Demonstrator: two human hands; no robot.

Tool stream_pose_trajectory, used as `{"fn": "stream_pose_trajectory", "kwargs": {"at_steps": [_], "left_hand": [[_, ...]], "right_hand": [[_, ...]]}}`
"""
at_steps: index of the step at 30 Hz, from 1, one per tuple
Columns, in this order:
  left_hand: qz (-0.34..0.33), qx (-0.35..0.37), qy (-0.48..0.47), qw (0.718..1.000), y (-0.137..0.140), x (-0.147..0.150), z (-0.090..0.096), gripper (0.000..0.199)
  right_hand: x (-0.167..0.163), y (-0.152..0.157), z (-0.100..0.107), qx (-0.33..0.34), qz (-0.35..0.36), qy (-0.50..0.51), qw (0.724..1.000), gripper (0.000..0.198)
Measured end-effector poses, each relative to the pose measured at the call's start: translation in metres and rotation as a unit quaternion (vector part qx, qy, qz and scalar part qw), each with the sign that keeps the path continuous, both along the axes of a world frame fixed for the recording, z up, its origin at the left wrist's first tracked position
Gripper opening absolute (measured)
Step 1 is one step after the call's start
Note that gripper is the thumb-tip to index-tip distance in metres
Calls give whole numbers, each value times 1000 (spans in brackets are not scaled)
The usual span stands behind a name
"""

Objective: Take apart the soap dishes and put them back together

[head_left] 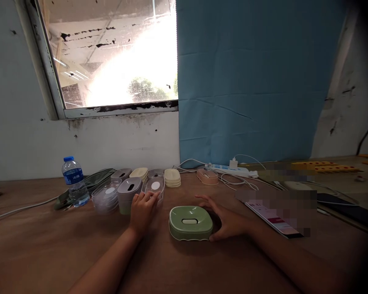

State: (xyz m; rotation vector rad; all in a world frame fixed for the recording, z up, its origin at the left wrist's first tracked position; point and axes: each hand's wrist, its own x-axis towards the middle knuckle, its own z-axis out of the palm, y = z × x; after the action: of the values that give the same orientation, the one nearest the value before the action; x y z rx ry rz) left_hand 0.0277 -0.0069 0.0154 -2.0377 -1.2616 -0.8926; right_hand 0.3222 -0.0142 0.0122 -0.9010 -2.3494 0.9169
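A green oval box [184, 234] with a slotted, dished lid and a pale wavy lower edge sits on the brown table in front of me. Around its right side curves my right hand [225, 218], thumb near the lower corner and fingers spread behind, apart from the thumb. Farther left, my left hand [142, 210] has its fingers curled at the near rim of a clear plastic tray [155, 185] with a white round label; its fingertips are partly hidden. Beside that hand stands a lilac box [129, 192] with a slotted lid, atop a green part.
More clear trays [106, 196] are stacked at left, near a water bottle [75, 179] and a dark green pouch [101, 181]. Cream pieces [172, 178] and a pink box [207, 176] stand behind. A power strip [230, 168] trails cables; a phone [272, 218] lies right.
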Motion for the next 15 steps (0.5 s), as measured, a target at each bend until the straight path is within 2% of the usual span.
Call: {"fn": "stream_pose_trajectory", "kwargs": {"at_steps": [6, 15], "left_hand": [[17, -42, 10, 999, 3, -1, -1, 29], [24, -82, 21, 996, 6, 1, -9, 34]], "right_hand": [[2, 0, 5, 44, -4, -65, 997, 84], [0, 0, 9, 73, -7, -84, 994, 74]]}}
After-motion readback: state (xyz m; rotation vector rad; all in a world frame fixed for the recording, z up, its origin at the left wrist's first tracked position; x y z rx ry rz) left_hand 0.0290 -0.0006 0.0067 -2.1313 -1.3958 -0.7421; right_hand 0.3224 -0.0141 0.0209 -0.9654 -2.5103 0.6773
